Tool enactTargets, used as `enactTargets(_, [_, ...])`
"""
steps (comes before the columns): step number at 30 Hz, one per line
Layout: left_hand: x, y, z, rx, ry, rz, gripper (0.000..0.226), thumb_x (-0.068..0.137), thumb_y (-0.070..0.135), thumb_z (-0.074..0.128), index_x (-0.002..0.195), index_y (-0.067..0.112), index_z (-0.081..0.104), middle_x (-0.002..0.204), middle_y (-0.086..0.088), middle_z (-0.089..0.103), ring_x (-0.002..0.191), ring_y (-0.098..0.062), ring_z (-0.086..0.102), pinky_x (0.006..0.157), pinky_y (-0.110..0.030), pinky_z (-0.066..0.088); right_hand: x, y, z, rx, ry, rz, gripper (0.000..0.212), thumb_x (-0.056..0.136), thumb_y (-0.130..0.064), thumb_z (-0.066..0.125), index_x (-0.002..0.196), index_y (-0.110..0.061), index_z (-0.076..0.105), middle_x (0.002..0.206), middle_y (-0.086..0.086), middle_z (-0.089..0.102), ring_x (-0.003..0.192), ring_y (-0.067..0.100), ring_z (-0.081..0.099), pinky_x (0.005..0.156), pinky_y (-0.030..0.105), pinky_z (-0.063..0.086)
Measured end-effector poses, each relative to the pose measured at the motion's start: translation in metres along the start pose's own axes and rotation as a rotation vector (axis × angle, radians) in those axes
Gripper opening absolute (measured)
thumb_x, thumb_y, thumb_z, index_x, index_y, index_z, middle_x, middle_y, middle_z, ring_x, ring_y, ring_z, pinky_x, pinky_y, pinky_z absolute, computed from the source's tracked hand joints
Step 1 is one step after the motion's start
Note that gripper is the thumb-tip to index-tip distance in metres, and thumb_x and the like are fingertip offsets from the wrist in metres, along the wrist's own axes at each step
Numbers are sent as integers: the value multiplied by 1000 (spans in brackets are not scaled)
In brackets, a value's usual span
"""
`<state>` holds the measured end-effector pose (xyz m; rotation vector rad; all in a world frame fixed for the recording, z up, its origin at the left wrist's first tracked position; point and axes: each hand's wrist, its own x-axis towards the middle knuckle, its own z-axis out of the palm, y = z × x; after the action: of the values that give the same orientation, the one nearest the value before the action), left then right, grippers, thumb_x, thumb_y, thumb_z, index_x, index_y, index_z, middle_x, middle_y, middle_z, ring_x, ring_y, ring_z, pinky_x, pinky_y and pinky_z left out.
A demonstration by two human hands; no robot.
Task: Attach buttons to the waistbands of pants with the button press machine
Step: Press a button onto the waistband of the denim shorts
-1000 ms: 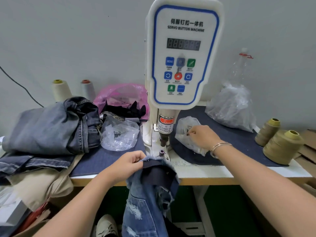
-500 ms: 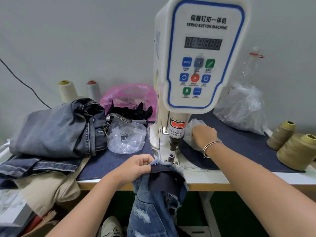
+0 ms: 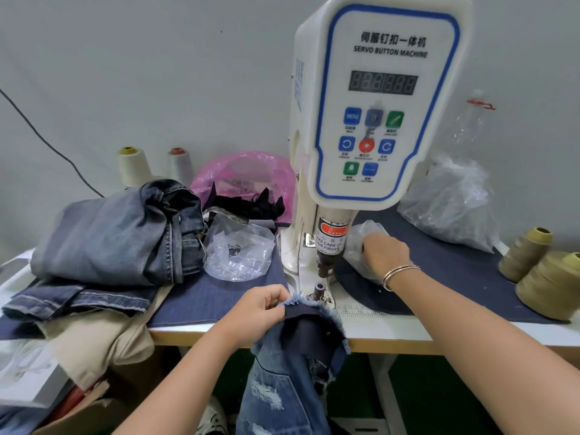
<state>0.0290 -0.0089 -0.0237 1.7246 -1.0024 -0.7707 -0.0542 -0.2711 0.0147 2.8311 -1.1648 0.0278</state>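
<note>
Since half a second ago the right hand (image 3: 384, 254) has sunk a little deeper into the small clear bag (image 3: 361, 243) behind the button press machine (image 3: 376, 120); whether it holds a button cannot be told. At the table's front edge the left hand (image 3: 262, 312) pinches the frayed waistband (image 3: 309, 309) of the pants (image 3: 282, 387), just before the lower die (image 3: 319, 290), which lies nearer that hand.

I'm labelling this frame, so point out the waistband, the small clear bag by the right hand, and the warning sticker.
waistband (image 3: 309, 310): head view, frayed top edge.
clear bag (image 3: 357, 243): head view, its crumpled left side.
warning sticker (image 3: 333, 230): head view, red band on the press cylinder.
</note>
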Motion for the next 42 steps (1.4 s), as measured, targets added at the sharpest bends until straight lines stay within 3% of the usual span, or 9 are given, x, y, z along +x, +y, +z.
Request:
enactTargets(4, [2,-2,1,-4,24,8,10,92,0,56,83,2,60,78,-11,60,75,-18,51,74,-34,41,-6,11,2,101,46,-13,21,94,-27,47,102,-15,63,102,10,65,94,30,62,68,32,42])
enactTargets(9, [1,-3,1,-1,30,-8,10,92,1,56,83,3,60,78,-12,59,75,-18,49,73,-34,39,-15,19,-6,314,-113,81,18,92,-24,47,84,-17,60,97,10,63,90,29,59,72,33,47])
enactTargets(13, [2,-1,2,1,35,-11,10,92,2,56,83,3,60,77,-11,59,75,-18,49,73,-34,39,-25,26,-6,463,58,71,22,89,-20,50,81,-8,66,88,12,68,86,34,62,71,40,52])
enactTargets(18, [1,1,2,4,39,-16,8,92,0,56,85,-1,60,77,-11,59,75,-19,49,74,-34,39,-47,22,-16,780,181,66,21,87,-30,65,67,-35,60,81,-6,56,82,19,54,69,32,43])
enactTargets(20, [1,2,2,8,40,-11,9,92,0,55,84,0,60,76,-10,58,75,-18,50,74,-33,40,-66,12,-21,1015,221,90,15,86,-29,68,72,-35,65,75,-11,52,73,13,52,60,24,40])
enactTargets(23, [0,2,2,-3,41,-7,9,92,-1,55,84,-2,60,76,-10,59,75,-17,50,74,-32,39,-97,-10,-19,1456,-133,155,5,88,-24,66,90,-20,68,62,-11,49,52,4,44,47,15,36])
enactTargets(26, [0,3,2,-13,45,-9,11,92,-2,55,83,0,61,76,-9,60,76,-17,51,75,-32,40,-114,-31,-14,1690,-447,171,14,89,-15,64,76,-12,57,61,-2,44,46,6,39,38,15,29])
enactTargets(37, [-1,5,3,-39,50,-8,13,91,0,57,79,6,61,74,-8,60,74,-16,51,73,-31,40,-121,-44,-26,2076,-790,421,11,90,-14,59,82,-7,61,57,-2,49,39,5,41,33,13,32])
enactTargets(42, [0,3,4,-23,57,-17,11,90,-3,54,82,1,61,75,-12,58,74,-19,48,73,-32,38,-127,-49,-28,2225,-830,539,13,88,-12,60,83,-2,65,58,1,52,39,7,49,35,14,41])
